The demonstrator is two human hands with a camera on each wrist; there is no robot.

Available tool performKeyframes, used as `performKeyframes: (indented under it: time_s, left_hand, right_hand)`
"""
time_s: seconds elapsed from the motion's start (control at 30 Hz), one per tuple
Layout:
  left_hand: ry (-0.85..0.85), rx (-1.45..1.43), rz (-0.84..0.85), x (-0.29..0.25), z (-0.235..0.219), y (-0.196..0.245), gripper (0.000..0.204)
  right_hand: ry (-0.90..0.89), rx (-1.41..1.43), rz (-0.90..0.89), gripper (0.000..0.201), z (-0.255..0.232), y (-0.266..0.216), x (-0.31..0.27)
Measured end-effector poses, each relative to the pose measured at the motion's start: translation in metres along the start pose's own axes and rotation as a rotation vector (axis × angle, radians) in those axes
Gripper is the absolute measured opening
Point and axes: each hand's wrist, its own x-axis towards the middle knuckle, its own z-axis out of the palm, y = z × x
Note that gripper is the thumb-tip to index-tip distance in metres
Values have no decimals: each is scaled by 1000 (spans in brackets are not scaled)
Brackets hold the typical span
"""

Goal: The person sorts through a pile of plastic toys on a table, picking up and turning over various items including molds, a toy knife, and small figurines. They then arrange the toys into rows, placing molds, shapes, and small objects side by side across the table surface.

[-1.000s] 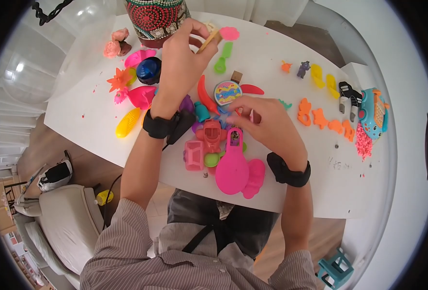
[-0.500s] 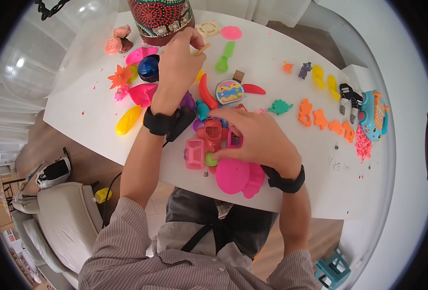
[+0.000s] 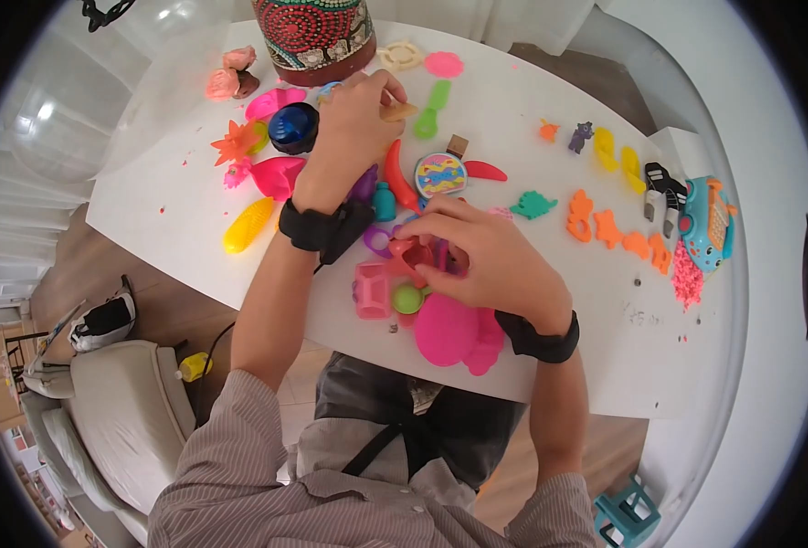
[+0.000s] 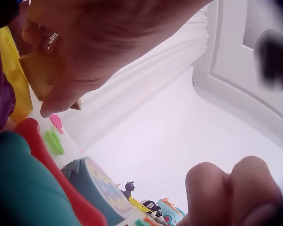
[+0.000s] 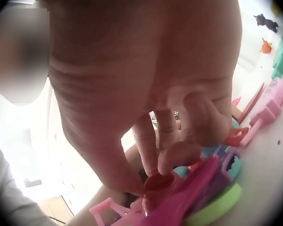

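Note:
My left hand [image 3: 353, 128] pinches a small flat tan piece [image 3: 399, 112] near the patterned drum-like container [image 3: 317, 41]. In the left wrist view this tan piece [image 4: 40, 77] shows between thumb and fingers. My right hand [image 3: 495, 251] grips a hollow red toy piece [image 3: 413, 258] over the pile at the table's near side. The right wrist view shows thumb and fingertips on the red piece's rim [image 5: 156, 182]. Beside it lie a pink frame-shaped piece [image 3: 372, 290], a lime green round piece [image 3: 408, 299] and a magenta paddle-shaped piece [image 3: 447, 331], partly covered by the hand.
Between the hands are a red curved piece [image 3: 397, 178], a teal bottle-shaped piece [image 3: 384, 203] and a round tin [image 3: 440, 173]. Left stand a blue dome [image 3: 294, 128] and a yellow corn piece [image 3: 249, 226]. Orange cutouts [image 3: 607, 229] and a turquoise toy [image 3: 707, 224] lie right.
My right hand has come from beside the round tin to the near pile and taken hold of the red piece, now tilted. My left hand has drawn back slightly with the tan piece.

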Motion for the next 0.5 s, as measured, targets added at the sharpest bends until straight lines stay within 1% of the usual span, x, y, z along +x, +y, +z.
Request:
performKeyframes:
  time_s: [0.03, 0.1, 0.17, 0.2, 0.23, 0.27, 0.3, 0.33, 0.37, 0.4, 0.43, 0.5]
  left_hand:
    - [2, 62, 5, -1, 3, -1, 27]
    - [12, 133, 5, -4, 6, -2, 29]
    - [30, 224, 3, -8, 9, 1, 38]
    - [41, 233, 3, -8, 10, 0, 38]
    - [44, 229, 44, -8, 10, 0, 41]
    - [47, 227, 85, -8, 11, 0, 45]
    - [58, 238, 85, -8, 12, 1, 45]
    - [25, 170, 86, -8, 14, 2, 48]
    - [-9, 102, 86, -8, 16, 4, 51]
    - [-43, 116, 73, -8, 17, 5, 55]
    - [-31, 125, 68, -7, 16, 5, 55]
    - [-53, -26, 77, -6, 13, 5, 57]
  right_hand:
    - [-3, 4, -5, 43, 0, 1, 0]
    - [28, -54, -33, 33, 2, 1, 1]
    - [48, -45, -22, 32, 2, -5, 2]
    - [73, -35, -4, 31, 2, -8, 3]
    - [72, -38, -19, 31, 4, -7, 4]
    - [135, -112, -49, 30, 6, -4, 4]
    - [198, -186, -78, 28, 6, -2, 5]
    - [198, -187, -92, 28, 4, -3, 5]
    - [248, -203, -61, 27, 1, -4, 5]
    - [297, -218, -31, 26, -1, -4, 5]
    - [293, -219, -47, 26, -3, -4, 6]
    - [410, -174, -32, 23, -6, -1, 8]
